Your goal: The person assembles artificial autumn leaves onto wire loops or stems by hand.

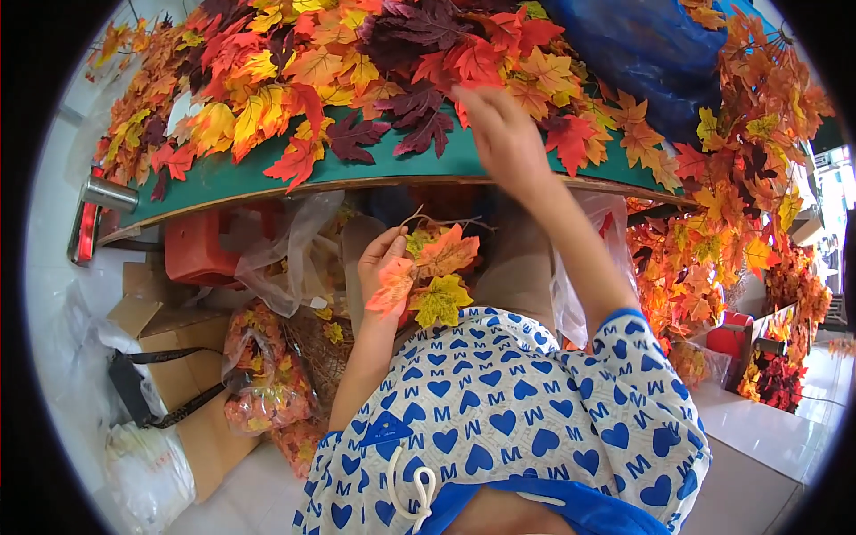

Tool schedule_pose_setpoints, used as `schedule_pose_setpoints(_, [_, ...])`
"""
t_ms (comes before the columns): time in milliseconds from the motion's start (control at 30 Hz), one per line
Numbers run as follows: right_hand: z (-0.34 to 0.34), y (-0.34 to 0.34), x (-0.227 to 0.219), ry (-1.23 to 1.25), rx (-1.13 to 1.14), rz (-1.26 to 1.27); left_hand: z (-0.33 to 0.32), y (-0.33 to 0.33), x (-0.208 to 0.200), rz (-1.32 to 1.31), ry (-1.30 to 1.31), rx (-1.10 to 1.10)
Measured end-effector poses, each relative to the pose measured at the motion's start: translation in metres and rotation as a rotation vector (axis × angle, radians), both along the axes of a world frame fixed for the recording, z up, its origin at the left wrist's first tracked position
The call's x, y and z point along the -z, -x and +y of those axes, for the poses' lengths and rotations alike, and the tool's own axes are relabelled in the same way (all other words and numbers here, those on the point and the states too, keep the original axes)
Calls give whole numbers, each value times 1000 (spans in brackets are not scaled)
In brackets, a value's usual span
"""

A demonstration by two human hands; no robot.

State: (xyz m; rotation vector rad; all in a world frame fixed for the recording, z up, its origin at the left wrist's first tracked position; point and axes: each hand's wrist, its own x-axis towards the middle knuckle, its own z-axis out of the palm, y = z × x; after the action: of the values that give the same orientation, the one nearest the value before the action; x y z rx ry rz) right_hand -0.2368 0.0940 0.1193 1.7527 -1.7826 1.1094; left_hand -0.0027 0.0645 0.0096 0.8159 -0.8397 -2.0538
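Observation:
My left hand (383, 265), in front of my lap, is closed on an artificial maple leaf sprig (443, 259). Orange and yellow-green leaves fan out from it, and a thin brown stem sticks out above. My right hand (510, 138) stretches over the table's near edge to the heap of leaves. Its fingers are drawn together over the red and dark purple maple leaves (426, 132); whether they pinch one is hard to make out. Red, orange, yellow and purple leaves (267, 107) cover much of the green tabletop (227, 171).
Blue plastic sheeting (646, 62) lies at the table's back right. Orange leaf garlands (758, 169) hang on the right. Below at left are a red plastic stool (198, 250), clear bags, a bag of leaves (267, 370) and an opened cardboard box (209, 437). A metal cylinder (110, 194) is by the table's left end.

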Motion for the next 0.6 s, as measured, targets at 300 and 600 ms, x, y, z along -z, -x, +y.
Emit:
schedule_pose_setpoints(300, [-58, 66, -1, -344, 139, 342, -2, 1, -11, 201, 7, 147])
schedule_pose_setpoints(600, [3, 23, -16, 376, -62, -1034, 10, 8, -33, 13, 187, 120])
